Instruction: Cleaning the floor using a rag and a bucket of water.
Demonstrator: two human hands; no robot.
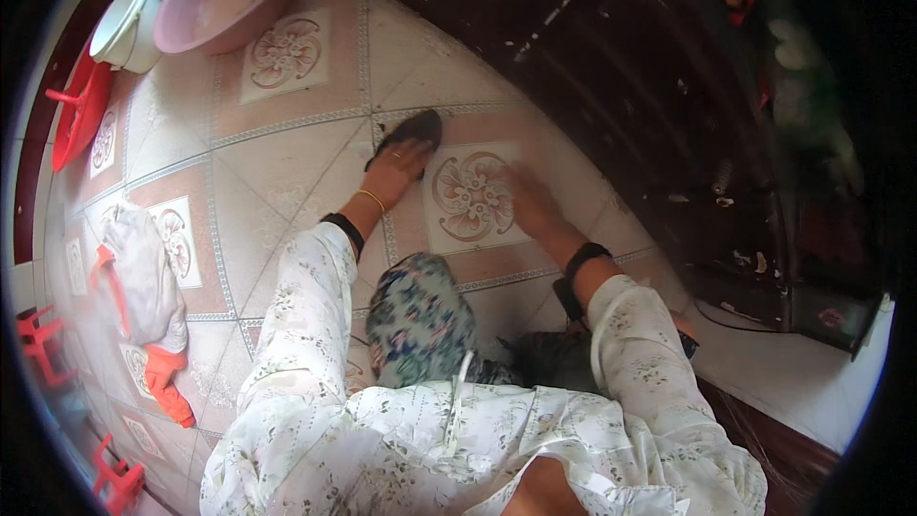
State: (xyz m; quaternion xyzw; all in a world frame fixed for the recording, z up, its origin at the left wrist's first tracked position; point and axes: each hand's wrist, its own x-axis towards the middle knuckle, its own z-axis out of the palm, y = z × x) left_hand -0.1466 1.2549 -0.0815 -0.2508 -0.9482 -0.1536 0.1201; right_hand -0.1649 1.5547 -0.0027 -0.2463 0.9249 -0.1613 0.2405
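My left hand [401,164] rests over a dark, round-ended shoe [421,127] on the tiled floor [296,167], its fingers gripping the upper part. The shoe's rounded end points away and to the right. Blurred by motion, my right hand [528,203] is low over the patterned tile to the right of the shoe. Whether it holds anything does not show. Closer to me, between my forearms, is my flower-patterned knee [420,320].
Dark wooden furniture [621,76] borders the right side. At the far left stand a pink basin [177,14] holding liquid, a white bucket [143,33] and a red dustpan-like item [81,115]. Crumpled grey cloth [143,272] and red stools [119,478] are at left.
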